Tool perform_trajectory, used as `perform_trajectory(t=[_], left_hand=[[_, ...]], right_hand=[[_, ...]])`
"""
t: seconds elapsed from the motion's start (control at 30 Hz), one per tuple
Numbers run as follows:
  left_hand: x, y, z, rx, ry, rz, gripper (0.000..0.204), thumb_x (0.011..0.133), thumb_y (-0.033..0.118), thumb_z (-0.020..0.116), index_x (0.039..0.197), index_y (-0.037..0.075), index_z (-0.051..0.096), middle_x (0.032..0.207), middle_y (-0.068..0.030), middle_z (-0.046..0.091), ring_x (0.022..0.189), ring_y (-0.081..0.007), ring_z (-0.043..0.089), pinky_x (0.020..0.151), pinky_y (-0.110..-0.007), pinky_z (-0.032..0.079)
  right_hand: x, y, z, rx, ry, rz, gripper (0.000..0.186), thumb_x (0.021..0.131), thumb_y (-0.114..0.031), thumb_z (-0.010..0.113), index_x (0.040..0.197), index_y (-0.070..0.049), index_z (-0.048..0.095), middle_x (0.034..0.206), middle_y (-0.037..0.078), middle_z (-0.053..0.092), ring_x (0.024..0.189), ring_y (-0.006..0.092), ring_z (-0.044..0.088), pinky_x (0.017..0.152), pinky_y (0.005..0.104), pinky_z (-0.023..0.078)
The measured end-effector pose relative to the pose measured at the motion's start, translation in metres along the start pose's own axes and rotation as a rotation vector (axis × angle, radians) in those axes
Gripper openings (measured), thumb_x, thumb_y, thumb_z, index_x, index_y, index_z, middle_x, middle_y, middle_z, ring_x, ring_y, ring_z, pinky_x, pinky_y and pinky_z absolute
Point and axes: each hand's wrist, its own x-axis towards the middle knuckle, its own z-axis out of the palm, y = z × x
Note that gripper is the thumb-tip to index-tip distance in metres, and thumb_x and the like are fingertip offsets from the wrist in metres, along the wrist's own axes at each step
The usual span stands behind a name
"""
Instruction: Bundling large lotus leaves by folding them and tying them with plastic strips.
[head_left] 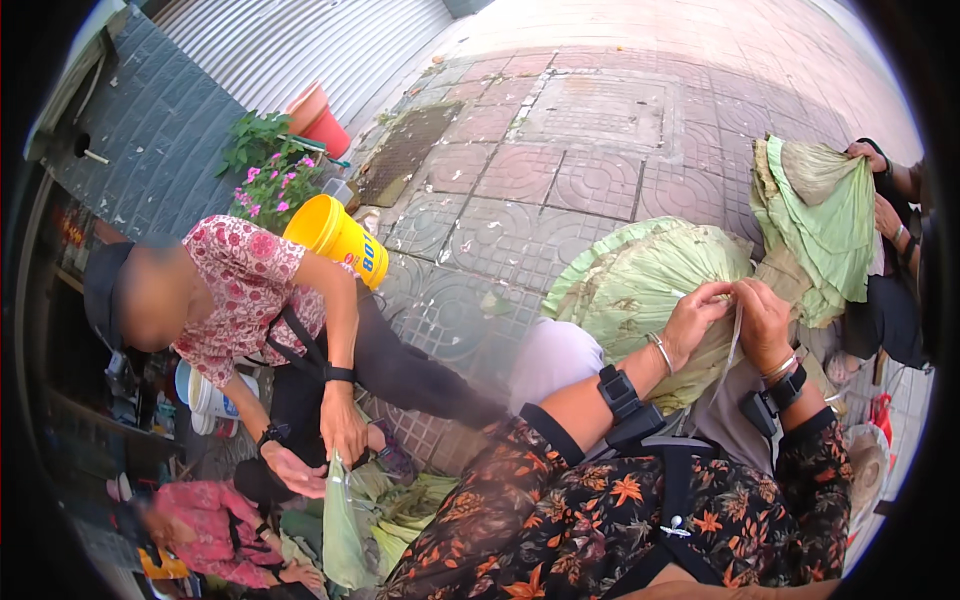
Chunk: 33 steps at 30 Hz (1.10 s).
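My left hand and my right hand meet fingertip to fingertip over a bundle of large, pale green, dry-looking leaves in front of me. Both hands are closed, pinching a thin whitish strip that hangs down over the leaves. Its upper end is hidden among my fingers. The bundle fans out to the left of my hands, with veins spreading across its wrinkled top. Each of my wrists carries a bracelet and a black strapped-on device.
On the left, a person grips a gathered leaf bundle beside loose leaves. Farther back there, another person in pink sits. At right, a person's hands hold a leaf stack. A yellow bucket and potted flowers stand on the paving.
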Motion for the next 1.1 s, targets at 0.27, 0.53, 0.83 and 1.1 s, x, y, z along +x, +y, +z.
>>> perform_trajectory(t=[0.27,0.53,0.83,1.1], left_hand=[[0.001,-0.008,-0.002,-0.063,-0.019,-0.032,0.03,0.095,0.016,0.049,0.123,0.009,0.056,0.102,-0.0003,0.059,0.093,-0.0078,0.055,0.078,-0.026,0.048],[-0.003,0.003,-0.001,0.109,-0.014,-0.113,0.025,0.093,0.013,0.052,0.118,0.011,0.058,0.095,0.003,0.056,0.085,-0.0052,0.054,0.07,-0.023,0.049],[0.002,-0.002,-0.01,0.291,-0.024,-0.055,0.017,0.092,0.015,0.056,0.107,0.009,0.061,0.094,0.0026,0.062,0.084,-0.0067,0.058,0.064,-0.023,0.05],[0.006,-0.008,-0.01,0.3,0.038,0.008,0.024,0.092,0.011,0.051,0.114,0.01,0.061,0.091,0.0033,0.061,0.078,-0.0065,0.057,0.058,-0.021,0.049]], right_hand=[[-0.004,-0.004,-0.002,0.015,-0.035,0.091,0.016,0.07,0.001,0.063,0.082,-0.005,0.056,0.079,0.011,0.055,0.066,0.0299,0.059,0.055,0.0363,0.047],[-0.005,0.0,-0.008,0.074,-0.06,0.109,0.011,0.07,-0.001,0.063,0.077,-0.006,0.056,0.074,0.009,0.053,0.065,0.0288,0.058,0.053,0.0359,0.045],[-0.002,-0.005,-0.011,0.185,-0.089,0.118,0.011,0.072,-0.002,0.065,0.074,-0.005,0.055,0.074,0.01,0.053,0.064,0.0299,0.057,0.054,0.036,0.045],[-0.004,-0.002,-0.008,0.157,-0.08,0.133,0.011,0.072,-0.002,0.065,0.076,-0.005,0.055,0.075,0.01,0.053,0.065,0.0306,0.058,0.055,0.0368,0.045]])
